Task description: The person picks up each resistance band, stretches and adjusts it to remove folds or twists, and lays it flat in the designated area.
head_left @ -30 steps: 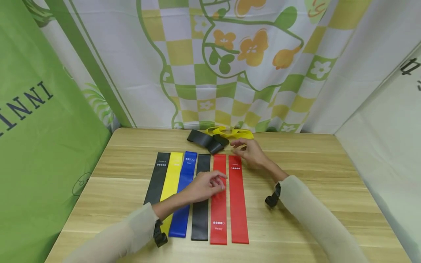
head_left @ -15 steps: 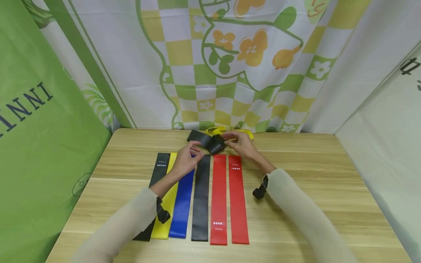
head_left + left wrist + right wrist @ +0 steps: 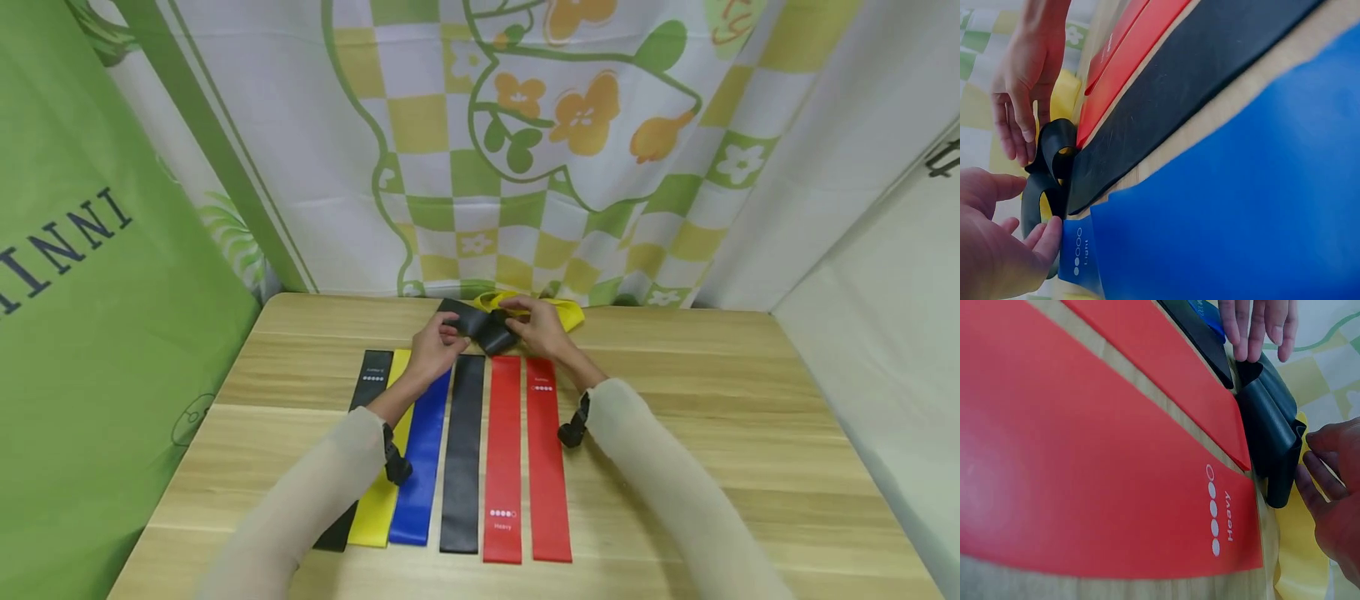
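Observation:
A twisted black resistance band lies at the back of the table, with my hands at its two ends. My left hand is at its left end, thumb and fingers spread apart beside the band in the left wrist view. My right hand is at the other end, its fingers extended close to the band's folded edge. Whether either hand touches the band is hard to tell. A crumpled yellow band lies behind the black one, partly hidden by my right hand.
Flat bands lie side by side in front: black, yellow, blue, black, red and red. My left forearm covers parts of the left ones. A patterned curtain hangs behind the wooden table.
My left hand has moved from above the flat red band up and back to the twisted black band. My right hand has shifted left to that band's right end. The bands lie unmoved.

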### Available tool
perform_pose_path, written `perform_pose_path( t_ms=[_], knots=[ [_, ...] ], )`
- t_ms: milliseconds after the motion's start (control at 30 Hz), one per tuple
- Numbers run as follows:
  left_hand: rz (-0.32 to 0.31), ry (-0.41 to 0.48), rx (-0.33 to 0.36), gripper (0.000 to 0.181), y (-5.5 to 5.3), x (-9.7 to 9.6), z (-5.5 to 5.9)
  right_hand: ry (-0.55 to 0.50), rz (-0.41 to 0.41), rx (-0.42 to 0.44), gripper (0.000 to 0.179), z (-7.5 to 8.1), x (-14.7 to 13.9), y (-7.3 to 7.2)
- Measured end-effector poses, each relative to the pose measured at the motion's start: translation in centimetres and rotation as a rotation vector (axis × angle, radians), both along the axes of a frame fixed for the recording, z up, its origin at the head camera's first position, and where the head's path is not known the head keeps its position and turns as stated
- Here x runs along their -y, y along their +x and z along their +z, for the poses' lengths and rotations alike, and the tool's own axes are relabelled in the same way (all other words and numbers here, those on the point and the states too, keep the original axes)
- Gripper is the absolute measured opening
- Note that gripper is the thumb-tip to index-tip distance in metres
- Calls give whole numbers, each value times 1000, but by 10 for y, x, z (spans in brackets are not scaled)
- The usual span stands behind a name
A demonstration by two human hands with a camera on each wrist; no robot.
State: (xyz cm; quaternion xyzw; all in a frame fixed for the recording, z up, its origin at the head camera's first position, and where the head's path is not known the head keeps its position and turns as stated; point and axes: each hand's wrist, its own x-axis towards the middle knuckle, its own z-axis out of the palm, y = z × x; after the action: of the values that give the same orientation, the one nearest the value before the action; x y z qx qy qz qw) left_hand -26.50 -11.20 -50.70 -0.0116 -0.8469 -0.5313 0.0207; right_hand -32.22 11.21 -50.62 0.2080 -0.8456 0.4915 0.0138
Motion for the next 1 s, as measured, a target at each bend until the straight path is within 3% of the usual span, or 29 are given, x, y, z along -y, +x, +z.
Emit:
perform_pose_path(
  t_ms=[133, 333, 667, 767, 1000],
  knots=[
    [45, 47, 59, 49, -4, -3, -1, 37, -13, 16, 33, -1, 4, -2],
    [78, 201, 147, 48, -9, -11, -3, 67, -14, 15, 32, -6, 5, -5],
    [190, 358, 188, 44, -15, -27, -2, 132, -12, -21, 36, -11, 5, -8],
    [208, 364, 191, 42, -16, -29, -4, 149, -18, -20, 35, -13, 6, -9],
    [223, 270, 155, 35, -19, -36, -4, 135, -21, -64, 29, -16, 7, -10]
  ],
)
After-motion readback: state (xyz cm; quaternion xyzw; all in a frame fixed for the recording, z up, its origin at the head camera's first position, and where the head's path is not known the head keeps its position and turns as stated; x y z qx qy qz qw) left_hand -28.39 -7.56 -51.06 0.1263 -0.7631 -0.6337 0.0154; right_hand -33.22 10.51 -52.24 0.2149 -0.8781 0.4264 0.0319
